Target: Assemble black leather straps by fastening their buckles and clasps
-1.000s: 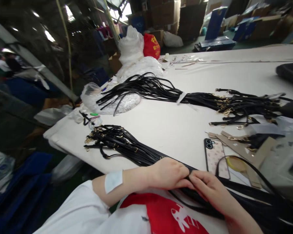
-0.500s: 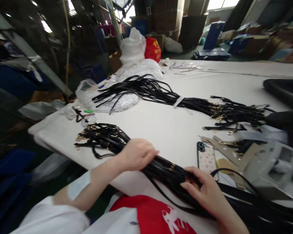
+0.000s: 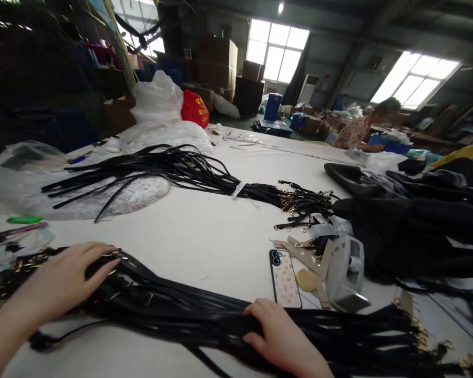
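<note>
A thick bundle of long black straps with gold metal fittings runs across the front of the white table. Over its left part, close to the gold fittings, my left hand is curled round the straps, thumb and fingers on either side. My right hand grips the middle of the same bundle, thumb on the near side and fingers over the top. Gold clasps hang at the bundle's right end. Farther back lies a second bundle of black straps, bound by a white tie.
Beyond my right hand are a patterned phone, a yellow round piece and a grey tape dispenser. Black material covers the right side. Clear plastic bags and a red bag stand at the back left. A person is far off.
The view has swung up and right. My left hand has shifted along the straps toward the left-end fittings, while my right hand now wraps the bundle from above. The bundle's right end has come into sight.
</note>
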Demonstrator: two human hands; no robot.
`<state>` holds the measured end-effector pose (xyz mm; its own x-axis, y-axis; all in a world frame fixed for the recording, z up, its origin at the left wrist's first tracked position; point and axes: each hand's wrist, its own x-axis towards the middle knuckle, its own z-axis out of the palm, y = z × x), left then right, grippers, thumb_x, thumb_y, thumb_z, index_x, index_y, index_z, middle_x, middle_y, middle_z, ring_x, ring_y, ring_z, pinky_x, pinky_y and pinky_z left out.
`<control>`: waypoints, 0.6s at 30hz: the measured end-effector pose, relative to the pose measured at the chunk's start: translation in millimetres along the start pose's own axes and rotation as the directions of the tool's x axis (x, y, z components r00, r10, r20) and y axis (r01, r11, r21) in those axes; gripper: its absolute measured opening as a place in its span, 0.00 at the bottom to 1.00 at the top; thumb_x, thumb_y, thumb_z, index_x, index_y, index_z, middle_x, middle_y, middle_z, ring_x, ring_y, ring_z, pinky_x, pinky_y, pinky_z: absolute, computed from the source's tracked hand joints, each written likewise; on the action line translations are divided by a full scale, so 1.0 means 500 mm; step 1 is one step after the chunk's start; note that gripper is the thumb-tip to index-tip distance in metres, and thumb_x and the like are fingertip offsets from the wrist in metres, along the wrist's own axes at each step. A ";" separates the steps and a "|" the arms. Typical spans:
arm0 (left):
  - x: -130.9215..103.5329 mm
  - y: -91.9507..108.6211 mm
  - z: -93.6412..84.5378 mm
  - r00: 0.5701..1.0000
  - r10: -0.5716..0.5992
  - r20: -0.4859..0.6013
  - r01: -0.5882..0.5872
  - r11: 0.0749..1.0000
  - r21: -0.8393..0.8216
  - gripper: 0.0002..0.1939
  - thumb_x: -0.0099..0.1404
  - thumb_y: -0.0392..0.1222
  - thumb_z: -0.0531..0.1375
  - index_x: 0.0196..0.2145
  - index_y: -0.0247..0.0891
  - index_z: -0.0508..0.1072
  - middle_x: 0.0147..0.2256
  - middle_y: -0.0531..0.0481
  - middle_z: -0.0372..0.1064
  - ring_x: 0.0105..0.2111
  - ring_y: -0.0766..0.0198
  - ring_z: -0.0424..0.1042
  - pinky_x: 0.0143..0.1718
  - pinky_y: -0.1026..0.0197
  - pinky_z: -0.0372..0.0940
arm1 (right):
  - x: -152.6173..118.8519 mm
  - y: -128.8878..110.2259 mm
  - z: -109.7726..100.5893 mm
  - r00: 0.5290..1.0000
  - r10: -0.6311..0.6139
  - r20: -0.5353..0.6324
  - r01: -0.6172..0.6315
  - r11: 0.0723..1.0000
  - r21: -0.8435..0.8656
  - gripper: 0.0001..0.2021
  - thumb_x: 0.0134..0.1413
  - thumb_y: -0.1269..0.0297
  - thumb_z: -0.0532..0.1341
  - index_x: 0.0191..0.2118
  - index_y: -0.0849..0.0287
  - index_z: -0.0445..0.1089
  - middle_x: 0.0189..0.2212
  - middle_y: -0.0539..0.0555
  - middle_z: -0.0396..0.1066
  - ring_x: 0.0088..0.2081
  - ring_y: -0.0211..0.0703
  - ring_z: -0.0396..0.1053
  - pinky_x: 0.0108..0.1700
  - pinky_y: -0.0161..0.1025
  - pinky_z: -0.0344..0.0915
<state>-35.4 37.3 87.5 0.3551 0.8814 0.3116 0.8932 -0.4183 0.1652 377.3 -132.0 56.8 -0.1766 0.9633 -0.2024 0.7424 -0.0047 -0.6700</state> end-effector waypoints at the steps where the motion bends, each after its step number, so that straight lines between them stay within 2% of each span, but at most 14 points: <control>1: -0.005 0.037 0.025 0.999 0.014 0.042 -0.014 1.000 -0.004 0.17 0.66 0.53 0.54 0.42 0.42 0.76 0.44 0.50 0.75 0.45 0.52 0.73 0.51 0.50 0.67 | -0.004 -0.009 -0.006 1.000 -0.003 0.002 0.003 1.000 0.009 0.14 0.47 0.69 0.67 0.43 0.53 0.72 0.42 0.52 0.71 0.47 0.46 0.68 0.52 0.38 0.62; 2: -0.012 0.080 0.052 0.996 0.045 0.078 -0.042 0.998 -0.044 0.17 0.67 0.51 0.53 0.45 0.42 0.75 0.46 0.49 0.75 0.48 0.54 0.72 0.53 0.51 0.66 | -0.008 -0.021 -0.016 1.000 -0.014 -0.003 0.014 1.000 0.020 0.14 0.47 0.69 0.66 0.43 0.52 0.72 0.43 0.52 0.71 0.47 0.46 0.68 0.52 0.38 0.62; 5: -0.038 0.211 0.142 0.979 0.183 0.085 -0.169 0.975 -0.145 0.17 0.67 0.49 0.54 0.50 0.45 0.74 0.53 0.48 0.71 0.51 0.55 0.72 0.54 0.54 0.68 | -0.006 -0.054 -0.066 0.997 -0.050 -0.065 0.052 0.998 0.027 0.12 0.53 0.69 0.62 0.44 0.51 0.70 0.46 0.52 0.70 0.49 0.44 0.67 0.54 0.37 0.61; 8: -0.062 0.293 0.215 0.960 0.272 0.072 -0.258 0.953 -0.161 0.20 0.66 0.47 0.56 0.55 0.45 0.71 0.57 0.46 0.67 0.54 0.54 0.70 0.54 0.53 0.68 | 0.036 -0.058 -0.132 0.986 -0.054 -0.158 0.044 0.997 -0.066 0.08 0.58 0.65 0.59 0.44 0.52 0.70 0.45 0.53 0.71 0.47 0.44 0.68 0.52 0.39 0.63; 11: -0.073 0.312 0.249 0.936 0.351 0.039 -0.342 0.928 -0.150 0.21 0.66 0.48 0.57 0.56 0.46 0.71 0.59 0.46 0.65 0.55 0.53 0.69 0.55 0.53 0.68 | 0.131 -0.010 -0.198 0.971 -0.012 -0.239 -0.047 0.969 -0.242 0.08 0.60 0.62 0.58 0.42 0.55 0.71 0.41 0.53 0.73 0.43 0.43 0.71 0.47 0.38 0.65; 15: -0.076 0.294 0.254 0.919 0.390 -0.060 -0.395 0.913 -0.106 0.21 0.65 0.50 0.58 0.55 0.47 0.71 0.57 0.48 0.67 0.53 0.55 0.71 0.52 0.57 0.71 | 0.302 0.097 -0.264 0.921 0.118 -0.372 -0.255 0.902 -0.347 0.11 0.62 0.63 0.56 0.45 0.60 0.72 0.41 0.56 0.75 0.43 0.42 0.72 0.48 0.36 0.65; 18: -0.077 0.284 0.257 0.899 0.424 -0.111 -0.429 0.903 -0.025 0.21 0.64 0.49 0.59 0.54 0.45 0.71 0.57 0.48 0.68 0.52 0.56 0.72 0.50 0.59 0.72 | 0.416 0.158 -0.291 0.868 0.167 -0.467 -0.375 0.837 -0.398 0.12 0.64 0.65 0.56 0.47 0.63 0.71 0.46 0.60 0.73 0.47 0.45 0.71 0.52 0.43 0.65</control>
<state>113.3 -27.8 -21.1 0.6672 0.5908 0.4537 0.6474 -0.7612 0.0390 493.2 107.0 65.8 0.2725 0.9611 0.0453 0.9451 -0.2585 -0.2001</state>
